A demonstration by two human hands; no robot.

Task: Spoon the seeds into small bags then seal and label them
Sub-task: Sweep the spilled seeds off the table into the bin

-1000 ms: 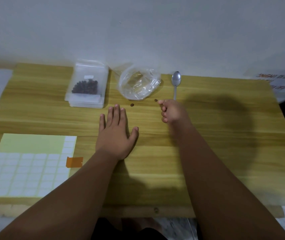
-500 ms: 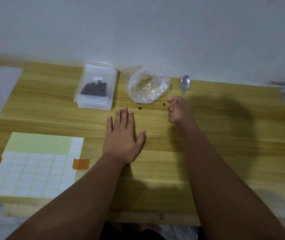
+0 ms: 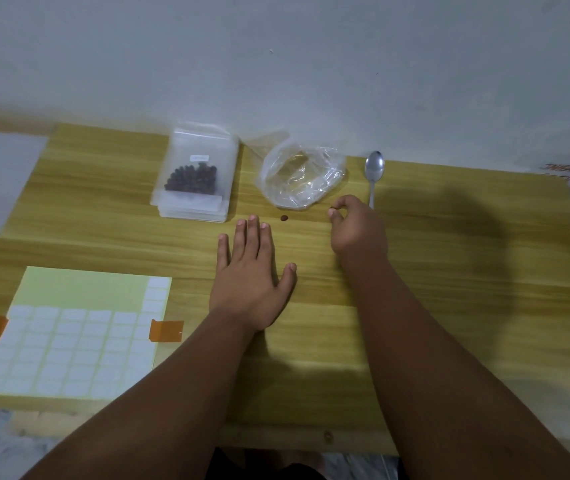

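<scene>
"Pinching what, exactly?"

"A small dark brown seed [image 3: 332,209], it looks like, nipped between the thumb and forefinger of my right hand [image 3: 358,233]. The other fingers curl under. My left hand [image 3: 248,275] lies flat on the pale wooden table [image 3: 449,289], fingers straight and together, thumb out."

"How will it handle?"

"Tiny, hard and near weightless, I judge, and apt to roll or pop free. A light nip on its sides suits it. A second loose seed [image 3: 283,218] lies just beyond my left fingertips."

"And room?"

"The crumpled clear plastic bag [image 3: 302,178] sits just past my right fingertips, flimsy and easily shoved. The steel spoon [image 3: 374,168] ends just beside my right knuckles. The stack of small clear zip bags [image 3: 195,188], top one filled and labelled, lies beyond my left fingers, to their left. The white wall [image 3: 276,64] closes the far edge, and the widest run of table lies right of my right hand."
</scene>
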